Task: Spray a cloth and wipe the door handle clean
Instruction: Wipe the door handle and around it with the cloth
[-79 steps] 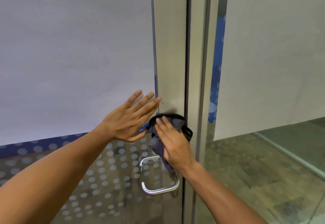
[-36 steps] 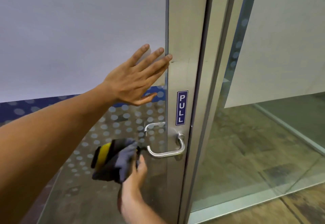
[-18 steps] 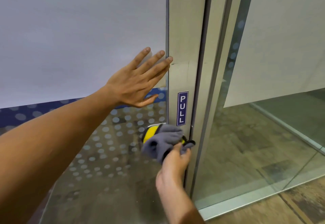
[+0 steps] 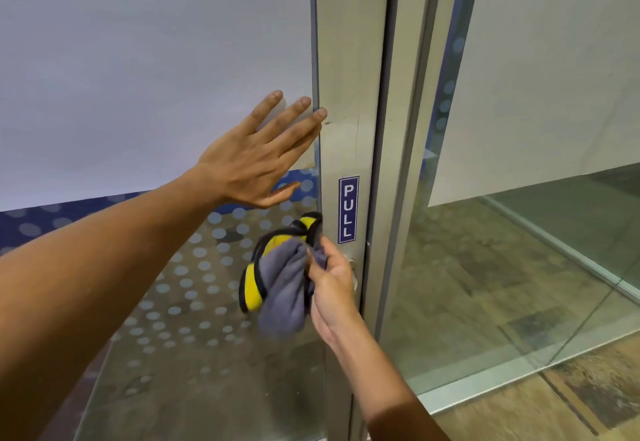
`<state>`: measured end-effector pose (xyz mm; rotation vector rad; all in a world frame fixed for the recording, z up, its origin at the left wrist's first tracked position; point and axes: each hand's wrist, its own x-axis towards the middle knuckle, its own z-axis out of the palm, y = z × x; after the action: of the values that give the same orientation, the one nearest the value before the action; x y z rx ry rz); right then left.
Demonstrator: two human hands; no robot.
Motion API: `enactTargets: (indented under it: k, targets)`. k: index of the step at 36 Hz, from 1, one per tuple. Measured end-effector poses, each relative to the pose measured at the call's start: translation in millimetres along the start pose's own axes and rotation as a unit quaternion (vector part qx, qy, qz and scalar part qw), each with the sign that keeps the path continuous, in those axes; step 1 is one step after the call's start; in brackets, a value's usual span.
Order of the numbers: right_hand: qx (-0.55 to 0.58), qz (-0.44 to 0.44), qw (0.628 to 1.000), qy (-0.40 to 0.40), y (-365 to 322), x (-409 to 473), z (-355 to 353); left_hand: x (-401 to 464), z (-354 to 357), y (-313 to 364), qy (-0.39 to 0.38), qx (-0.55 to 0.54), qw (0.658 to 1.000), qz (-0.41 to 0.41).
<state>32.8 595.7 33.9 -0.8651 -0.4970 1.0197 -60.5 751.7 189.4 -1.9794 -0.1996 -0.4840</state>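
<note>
The cloth point(image 4: 282, 283) is bunched grey and yellow, hanging just left of the door stile below the PULL sign point(image 4: 348, 209). It looks soft, light and floppy, best gripped in a wad so loose ends don't trail. The right hand point(image 4: 332, 281) is closed around its upper folds. The handle point(image 4: 352, 269) is almost hidden behind that hand; only a metal glint shows, likely hard and smooth. The left hand point(image 4: 256, 160) is flat, fingers spread, holding nothing, pressed on the glass point(image 4: 138, 60).

Cloth point(image 4: 280, 285) swung left off the handle
</note>
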Motion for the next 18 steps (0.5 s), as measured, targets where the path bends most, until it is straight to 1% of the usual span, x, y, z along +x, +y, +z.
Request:
enactTargets:
  k: [2,3,5,7,8,10,14,15,17,18]
  targets:
    - [-0.031,0.046,0.993,-0.107,-0.6,-17.7,-20.6,0.5,-1.2,0.1,-0.005,0.001,1.000,0.000]
    - [-0.033,0.075,0.987,-0.137,1.9,-26.2,-31.7,0.3,-1.3,0.0,-0.006,0.001,1.000,0.000]
    - [-0.061,0.114,0.982,-0.138,7.1,-39.8,-54.0,0.1,-1.3,0.2,-0.008,0.006,1.000,-0.001]
    - [-0.073,0.131,0.982,-0.115,12.5,-48.2,-74.5,0.8,-3.0,0.0,-0.016,-0.004,1.000,-0.004]
    - [-0.058,0.137,0.985,-0.092,13.1,-51.7,-83.5,0.6,-4.6,0.2,-0.027,0.002,1.000,-0.004]
    - [-0.022,0.144,0.989,-0.026,15.6,-54.5,-102.1,1.3,-5.1,0.0,-0.023,0.009,1.000,-0.002]
    - [0.019,0.102,0.990,0.094,22.6,-47.1,-120.5,2.0,-4.1,-0.2,-0.003,0.003,1.000,0.004]
    - [0.065,0.090,0.988,0.106,25.1,-39.1,-119.2,1.5,-2.9,-0.2,-0.018,0.001,1.000,0.002]
    - [0.205,0.097,0.964,0.136,27.6,-25.3,-107.1,1.2,-3.5,0.6,-0.029,0.001,1.000,0.001]
    - [0.234,0.104,0.956,0.144,28.2,-20.2,-97.7,1.1,-4.3,-0.3,-0.023,0.005,1.000,0.003]
